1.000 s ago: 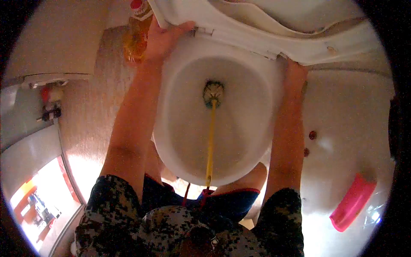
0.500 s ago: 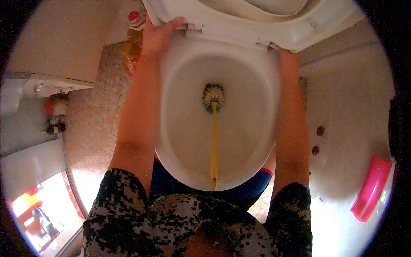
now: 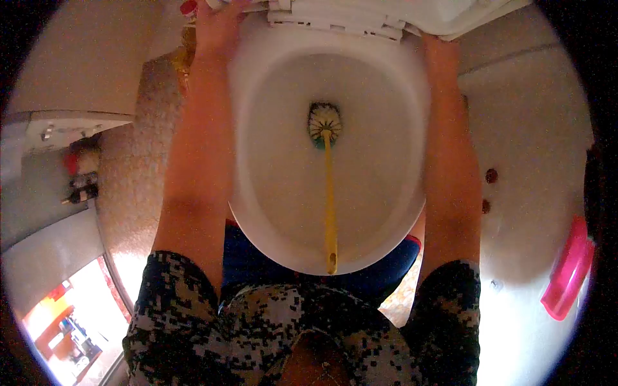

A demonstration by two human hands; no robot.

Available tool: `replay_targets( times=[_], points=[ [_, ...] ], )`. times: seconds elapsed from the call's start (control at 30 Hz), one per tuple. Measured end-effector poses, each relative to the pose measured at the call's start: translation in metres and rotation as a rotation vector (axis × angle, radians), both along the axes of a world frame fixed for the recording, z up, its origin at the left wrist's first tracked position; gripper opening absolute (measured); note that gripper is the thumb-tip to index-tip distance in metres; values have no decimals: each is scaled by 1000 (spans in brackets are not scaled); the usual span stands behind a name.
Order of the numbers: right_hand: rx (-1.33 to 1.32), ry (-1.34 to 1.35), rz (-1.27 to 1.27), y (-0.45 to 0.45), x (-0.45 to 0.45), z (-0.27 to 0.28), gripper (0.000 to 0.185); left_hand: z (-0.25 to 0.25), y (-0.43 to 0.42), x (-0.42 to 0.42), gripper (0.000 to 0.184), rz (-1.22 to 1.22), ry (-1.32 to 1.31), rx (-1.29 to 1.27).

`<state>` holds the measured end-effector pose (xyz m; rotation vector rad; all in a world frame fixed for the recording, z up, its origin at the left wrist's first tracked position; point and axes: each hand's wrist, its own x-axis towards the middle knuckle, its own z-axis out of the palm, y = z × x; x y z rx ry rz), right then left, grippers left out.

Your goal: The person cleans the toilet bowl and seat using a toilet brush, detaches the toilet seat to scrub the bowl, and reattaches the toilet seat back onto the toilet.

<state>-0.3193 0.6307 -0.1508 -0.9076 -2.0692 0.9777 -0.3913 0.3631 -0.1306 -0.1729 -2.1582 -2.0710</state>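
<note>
A white toilet seat [image 3: 341, 22] crosses the top of the view, its hinge edge towards me and its far part out of frame. My left hand [image 3: 220, 29] holds the seat's left end; its fingertips are partly cut off by the frame's top. At the seat's right end, my right hand [image 3: 441, 48] grips from below, with its fingers hidden behind the seat. Between my forearms is the white toilet bowl [image 3: 277, 212]. A toilet brush [image 3: 329, 186] with a yellow handle rests in it, bristles down in the middle, handle end over the front rim.
To the left stands a bottle with a red cap [image 3: 188, 9], partly behind my left hand. The pink plastic object [image 3: 568, 270] lies on the right beside a white tub-like surface [image 3: 521, 238]. Small items sit by the left wall, above a bright doorway [image 3: 77, 321].
The seat and both hands have shifted up in the view, and the seat's hinge edge sits more level. More of the bowl's back shows. The brush appears slightly higher in view.
</note>
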Motion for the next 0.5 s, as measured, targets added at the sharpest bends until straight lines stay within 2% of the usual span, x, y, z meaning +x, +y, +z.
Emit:
replay_targets(
  times=[0.07, 0.1, 0.27, 0.37, 0.43, 0.5],
  points=[
    [150, -9, -12, 2, -2, -5, 46, -1, -1, 2, 62, 0, -14, 6],
    [200, 20, 71, 15, 3, -14, 46, -2, -1, 3, 62, -2, -22, 8],
    [80, 42, 345, 78, 3, -45, 46, -3, 3, 6, 62, -6, -39, 11],
    [124, 142, 315, 68, 4, -46, 44, -2, 3, 5, 61, -11, -45, 16],
    [-22, 13, 205, 57, 14, -41, 43, -3, 3, 5, 61, -13, -52, 22],
    [167, 64, 358, 71, 5, -52, 47, -3, 3, 4, 61, -14, -54, 27]
  ],
)
